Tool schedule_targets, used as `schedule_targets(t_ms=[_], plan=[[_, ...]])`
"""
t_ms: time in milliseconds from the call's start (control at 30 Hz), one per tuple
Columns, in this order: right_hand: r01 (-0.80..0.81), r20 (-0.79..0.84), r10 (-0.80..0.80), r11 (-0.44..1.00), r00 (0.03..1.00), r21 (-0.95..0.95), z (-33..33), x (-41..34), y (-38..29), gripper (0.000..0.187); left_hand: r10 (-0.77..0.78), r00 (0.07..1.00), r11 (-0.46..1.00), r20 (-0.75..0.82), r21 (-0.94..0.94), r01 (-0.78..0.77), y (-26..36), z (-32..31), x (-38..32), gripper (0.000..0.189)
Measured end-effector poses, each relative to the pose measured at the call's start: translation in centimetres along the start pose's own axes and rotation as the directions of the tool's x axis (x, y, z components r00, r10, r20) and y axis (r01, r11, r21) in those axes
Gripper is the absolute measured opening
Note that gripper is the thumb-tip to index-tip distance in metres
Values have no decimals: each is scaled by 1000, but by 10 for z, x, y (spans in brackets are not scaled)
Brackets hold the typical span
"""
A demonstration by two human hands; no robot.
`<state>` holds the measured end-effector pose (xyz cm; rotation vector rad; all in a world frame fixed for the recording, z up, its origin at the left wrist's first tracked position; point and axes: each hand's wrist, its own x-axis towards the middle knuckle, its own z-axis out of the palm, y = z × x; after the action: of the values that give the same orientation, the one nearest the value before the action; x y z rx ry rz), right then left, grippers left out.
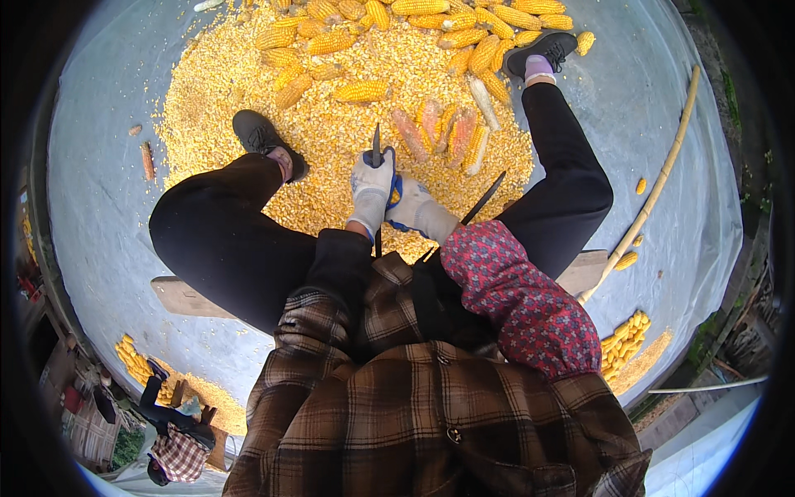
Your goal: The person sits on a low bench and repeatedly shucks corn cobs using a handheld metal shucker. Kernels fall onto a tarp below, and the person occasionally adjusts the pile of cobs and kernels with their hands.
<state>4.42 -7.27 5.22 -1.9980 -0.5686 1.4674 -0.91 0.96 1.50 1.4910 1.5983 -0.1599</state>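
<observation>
My left hand (372,189), in a white knit glove with a blue palm, is closed around a dark narrow metal bar (376,138) that sticks out above the fist. Against it, my right hand (415,205), gloved alike, grips an ear of corn (395,196), of which only a little yellow shows between the gloves. A second dark bar (484,197) slants up beside my right wrist. Loose corn kernels (329,143) lie in a wide heap under both hands. Just beyond my hands are partly stripped ears (463,133) with pinkish cobs.
Whole yellow ears (490,37) are piled beyond the kernels. A wooden plank (186,297) shows beside my legs on a pale plastic sheet (105,205). A bamboo pole (658,186) lies at right. Behind at lower left, another person (180,450) sits near more corn.
</observation>
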Motion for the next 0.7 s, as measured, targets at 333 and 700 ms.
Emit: schedule_targets(t_ms=[333, 700], plan=[[-373, 374, 119, 561, 920, 739, -38, -60, -13, 31, -42, 962, 898, 271, -411, 155, 9, -5, -10, 40], [27, -114, -4, 980, 993, 198, 5, 3, 39, 43, 30, 975, 891, 218, -449, 73, -2, 3, 1, 44]])
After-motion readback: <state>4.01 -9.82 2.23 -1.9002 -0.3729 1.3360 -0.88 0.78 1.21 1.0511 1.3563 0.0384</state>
